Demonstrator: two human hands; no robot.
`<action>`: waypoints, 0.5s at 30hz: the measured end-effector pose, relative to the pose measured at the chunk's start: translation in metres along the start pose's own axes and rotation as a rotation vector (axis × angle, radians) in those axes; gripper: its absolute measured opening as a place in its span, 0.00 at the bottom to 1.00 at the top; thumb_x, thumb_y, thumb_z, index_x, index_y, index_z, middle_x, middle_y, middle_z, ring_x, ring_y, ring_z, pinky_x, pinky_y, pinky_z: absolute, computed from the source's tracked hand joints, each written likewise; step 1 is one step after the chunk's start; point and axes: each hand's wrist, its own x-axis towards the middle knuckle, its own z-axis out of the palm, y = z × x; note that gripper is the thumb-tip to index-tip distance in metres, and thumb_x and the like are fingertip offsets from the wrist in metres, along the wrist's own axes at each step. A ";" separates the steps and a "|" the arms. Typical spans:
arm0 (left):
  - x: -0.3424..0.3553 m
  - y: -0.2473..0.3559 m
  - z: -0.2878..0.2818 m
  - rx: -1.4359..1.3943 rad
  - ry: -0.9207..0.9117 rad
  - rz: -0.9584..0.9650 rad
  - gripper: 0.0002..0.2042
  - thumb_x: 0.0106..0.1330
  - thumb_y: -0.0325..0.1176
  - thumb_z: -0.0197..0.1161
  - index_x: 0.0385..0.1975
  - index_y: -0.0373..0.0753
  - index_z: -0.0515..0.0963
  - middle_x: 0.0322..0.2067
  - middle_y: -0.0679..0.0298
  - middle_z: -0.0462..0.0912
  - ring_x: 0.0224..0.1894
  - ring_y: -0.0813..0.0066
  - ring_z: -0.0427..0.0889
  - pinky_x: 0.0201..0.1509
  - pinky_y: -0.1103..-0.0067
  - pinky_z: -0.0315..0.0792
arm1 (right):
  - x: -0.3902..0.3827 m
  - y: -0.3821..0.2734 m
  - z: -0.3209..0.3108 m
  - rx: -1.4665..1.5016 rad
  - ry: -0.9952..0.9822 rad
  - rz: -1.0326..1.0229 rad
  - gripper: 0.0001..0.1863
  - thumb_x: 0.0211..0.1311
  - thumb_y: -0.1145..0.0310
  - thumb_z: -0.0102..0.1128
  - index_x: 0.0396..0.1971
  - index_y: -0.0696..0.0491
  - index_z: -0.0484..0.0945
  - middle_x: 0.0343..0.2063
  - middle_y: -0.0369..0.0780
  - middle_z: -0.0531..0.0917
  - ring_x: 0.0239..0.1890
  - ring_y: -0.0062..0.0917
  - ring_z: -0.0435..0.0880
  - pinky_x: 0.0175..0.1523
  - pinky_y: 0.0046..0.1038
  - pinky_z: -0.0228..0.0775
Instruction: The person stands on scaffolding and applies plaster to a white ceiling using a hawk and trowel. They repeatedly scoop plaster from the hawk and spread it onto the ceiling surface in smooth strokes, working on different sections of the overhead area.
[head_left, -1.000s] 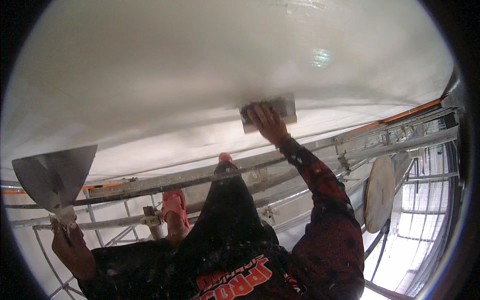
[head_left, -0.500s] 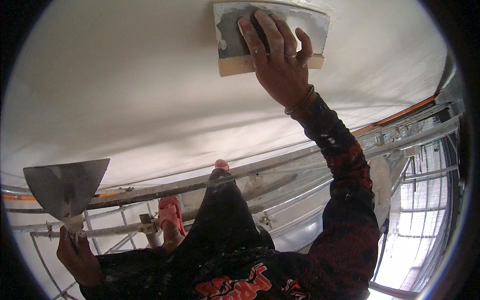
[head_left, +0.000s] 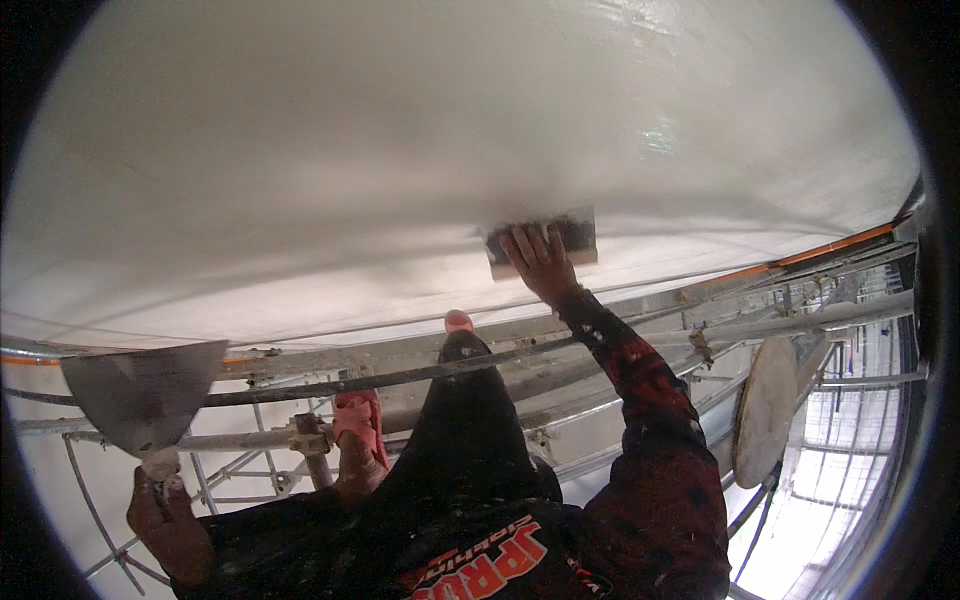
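Note:
At lower left, my left hand is closed round the handle of a broad putty knife, its flared grey blade pointing up. My right hand reaches forward with fingers spread over the back of a wide rectangular plastering blade that has a pale strip along its near edge. The thumb is hidden. The blade's far edge meets the smooth white wall, low on its surface. A glossy wet-looking patch shows higher on the wall, to the right.
Scaffold tubes with clamps run across below the wall. My feet, in pink footwear, are among them. A round pale board stands at right, near bright mesh or sheeting. An orange strip follows the wall's lower edge.
My right hand has drawn the plastering blade down the wall toward me, from near the top of the view to its middle. My left hand, with the putty knife, has shifted only slightly.

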 end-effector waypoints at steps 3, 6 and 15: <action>0.004 0.026 0.000 -0.075 -0.078 0.167 0.18 0.65 0.42 0.51 0.32 0.29 0.75 0.18 0.57 0.73 0.19 0.70 0.70 0.24 0.76 0.63 | -0.006 0.005 -0.029 0.086 -0.065 0.000 0.25 0.59 0.62 0.54 0.58 0.45 0.67 0.59 0.40 0.64 0.61 0.32 0.62 0.62 0.44 0.56; 0.009 0.032 0.006 -0.193 -0.268 0.214 0.22 0.65 0.48 0.51 0.30 0.30 0.76 0.16 0.57 0.73 0.18 0.67 0.73 0.23 0.74 0.64 | 0.005 0.022 -0.086 0.153 -0.111 -0.089 0.25 0.61 0.63 0.51 0.59 0.45 0.66 0.57 0.40 0.65 0.60 0.31 0.64 0.61 0.43 0.57; 0.017 0.093 0.022 -0.350 -0.956 0.433 0.21 0.69 0.47 0.46 0.30 0.34 0.78 0.15 0.60 0.74 0.17 0.72 0.75 0.24 0.76 0.69 | 0.035 0.023 -0.310 1.088 0.182 -0.118 0.31 0.55 0.61 0.57 0.61 0.46 0.63 0.58 0.42 0.67 0.60 0.35 0.65 0.61 0.48 0.55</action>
